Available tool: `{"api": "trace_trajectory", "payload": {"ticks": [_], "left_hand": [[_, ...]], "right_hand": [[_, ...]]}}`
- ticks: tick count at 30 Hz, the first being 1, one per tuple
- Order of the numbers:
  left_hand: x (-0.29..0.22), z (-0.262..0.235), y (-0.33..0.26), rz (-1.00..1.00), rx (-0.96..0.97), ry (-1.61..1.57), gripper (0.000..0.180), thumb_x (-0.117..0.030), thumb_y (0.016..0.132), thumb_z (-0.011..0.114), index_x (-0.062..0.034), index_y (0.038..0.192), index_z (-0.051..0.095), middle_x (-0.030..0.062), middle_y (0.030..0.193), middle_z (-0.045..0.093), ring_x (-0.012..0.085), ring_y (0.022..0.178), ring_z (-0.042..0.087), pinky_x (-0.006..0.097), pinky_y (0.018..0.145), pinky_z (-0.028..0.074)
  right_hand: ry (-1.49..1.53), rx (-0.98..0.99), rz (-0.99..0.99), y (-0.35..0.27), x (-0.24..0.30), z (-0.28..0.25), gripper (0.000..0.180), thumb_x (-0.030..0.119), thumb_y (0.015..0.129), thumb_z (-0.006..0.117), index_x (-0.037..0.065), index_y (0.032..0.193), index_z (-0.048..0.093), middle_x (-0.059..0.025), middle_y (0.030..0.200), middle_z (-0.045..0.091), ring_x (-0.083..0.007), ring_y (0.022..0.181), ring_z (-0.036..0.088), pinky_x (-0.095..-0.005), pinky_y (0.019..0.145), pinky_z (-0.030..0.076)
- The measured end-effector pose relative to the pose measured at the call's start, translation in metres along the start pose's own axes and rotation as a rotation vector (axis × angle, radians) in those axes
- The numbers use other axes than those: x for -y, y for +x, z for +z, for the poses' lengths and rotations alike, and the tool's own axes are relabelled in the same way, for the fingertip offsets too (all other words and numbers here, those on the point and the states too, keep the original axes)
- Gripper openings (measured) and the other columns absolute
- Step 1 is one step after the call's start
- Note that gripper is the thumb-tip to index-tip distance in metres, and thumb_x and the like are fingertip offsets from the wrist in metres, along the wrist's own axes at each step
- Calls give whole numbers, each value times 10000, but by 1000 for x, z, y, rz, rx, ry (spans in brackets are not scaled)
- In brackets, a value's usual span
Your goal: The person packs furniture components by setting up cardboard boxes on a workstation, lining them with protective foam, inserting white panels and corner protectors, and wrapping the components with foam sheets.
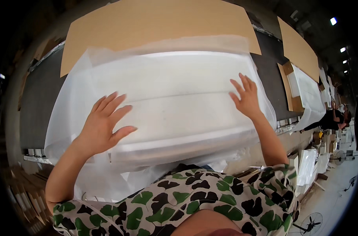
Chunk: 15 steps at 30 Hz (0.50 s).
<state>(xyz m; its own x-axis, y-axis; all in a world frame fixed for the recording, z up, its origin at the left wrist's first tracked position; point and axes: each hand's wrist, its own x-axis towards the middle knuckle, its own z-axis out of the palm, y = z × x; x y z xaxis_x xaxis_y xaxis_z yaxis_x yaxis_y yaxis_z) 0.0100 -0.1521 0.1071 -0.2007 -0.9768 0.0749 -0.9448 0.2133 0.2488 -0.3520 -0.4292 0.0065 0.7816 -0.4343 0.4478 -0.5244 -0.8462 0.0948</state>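
A large white panel-like object [179,112] with a seam across its middle lies in front of me. Thin translucent packing sheet [71,94] spreads over or under it and hangs past its near edge; how the layers lie I cannot tell. My left hand [102,128] is over the left part of the white surface, fingers spread. On the right side, my right hand [248,98] is likewise open, fingers apart, near the seam. Neither hand grips anything. Whether the palms touch the sheet cannot be made out.
Behind the panel stands a broad brown cardboard flap [159,23]. Everything rests on a dark conveyor belt [37,106]. Farther right is another open carton [292,86] with white wrapped contents, a person in black [332,120] beside it, and a floor fan [310,224].
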Motion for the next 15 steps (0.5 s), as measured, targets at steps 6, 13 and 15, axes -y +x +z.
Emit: {"api": "trace_trajectory", "payload": {"ticks": [6, 13, 15], "left_hand": [[176, 125, -106, -391, 86, 484, 549, -421, 839, 513, -115, 1284, 412, 179, 1316, 391, 375, 1231, 334, 474, 1020, 257], [101, 66, -83, -705, -328, -229, 340, -264, 833, 580, -15, 1065, 592, 161, 1094, 590, 292, 1040, 543, 338, 888, 413], [59, 42, -87, -835, -526, -265, 300, -260, 797, 631, -25, 983, 623, 119, 1016, 626, 254, 892, 581, 340, 741, 449]], "right_hand": [[-98, 824, 514, -55, -39, 68, 742, 609, 807, 404, 162, 1378, 245, -214, 1412, 196, -427, 1276, 208, -556, 996, 221], [-165, 960, 345, -85, -89, 78, 774, 547, 805, 452, -23, 1310, 317, -267, 1325, 338, -406, 1248, 284, -473, 1040, 210], [-173, 839, 368, -104, -100, 61, 789, 478, 760, 571, 24, 1341, 290, -264, 1361, 272, -436, 1258, 237, -493, 1037, 186]]}}
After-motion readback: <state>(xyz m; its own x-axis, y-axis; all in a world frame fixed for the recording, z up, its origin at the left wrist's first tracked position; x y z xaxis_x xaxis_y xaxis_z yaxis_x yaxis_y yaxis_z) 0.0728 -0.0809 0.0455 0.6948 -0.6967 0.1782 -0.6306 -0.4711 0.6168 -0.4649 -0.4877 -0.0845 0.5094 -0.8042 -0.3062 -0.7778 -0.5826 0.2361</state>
